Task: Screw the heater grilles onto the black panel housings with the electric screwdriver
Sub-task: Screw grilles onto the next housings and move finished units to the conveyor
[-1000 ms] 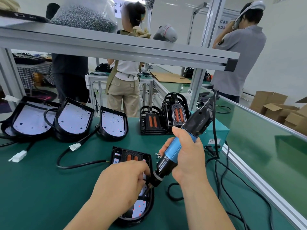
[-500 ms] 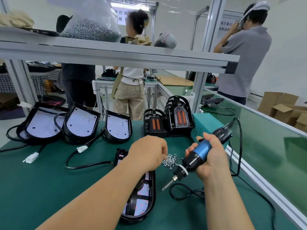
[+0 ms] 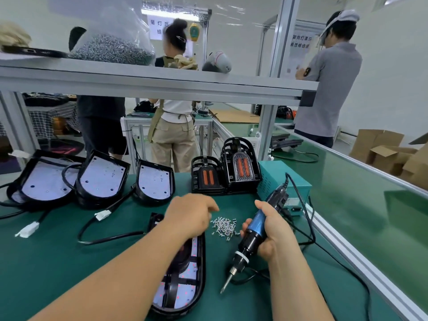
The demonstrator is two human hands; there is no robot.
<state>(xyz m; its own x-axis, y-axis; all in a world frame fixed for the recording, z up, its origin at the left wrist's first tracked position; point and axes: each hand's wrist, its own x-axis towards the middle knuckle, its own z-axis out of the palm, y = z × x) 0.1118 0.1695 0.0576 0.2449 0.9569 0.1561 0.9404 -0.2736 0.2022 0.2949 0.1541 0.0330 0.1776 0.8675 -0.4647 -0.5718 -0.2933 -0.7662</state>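
Gripping the electric screwdriver (image 3: 256,235) in a closed fist, the right hand (image 3: 274,230) held the tool slanted, its blue body wrapped by the fingers and its bit pointing down and to the left, just above the green bench mat (image 3: 58,262). The tip hung clear of the work, beside the right edge of the black panel housing (image 3: 183,283) that lay flat in front of the person, a grille with red spots showing inside it. The left hand (image 3: 190,216) reached forward over the far end of that housing, fingers curled loosely downward and nearly together, their tips right at the edge of a small heap of screws (image 3: 224,225); whether they pinched one I could not tell. The heap sat on the mat between the two hands. Farther back stood three open housings (image 3: 102,179) with white inner plates, leaning in a row, their black cables and white plugs (image 3: 102,215) trailing across the mat. To their right stood two grilles (image 3: 240,167) with orange elements, next to a teal power box (image 3: 282,179). The screwdriver's cord looped along the bench's right side.
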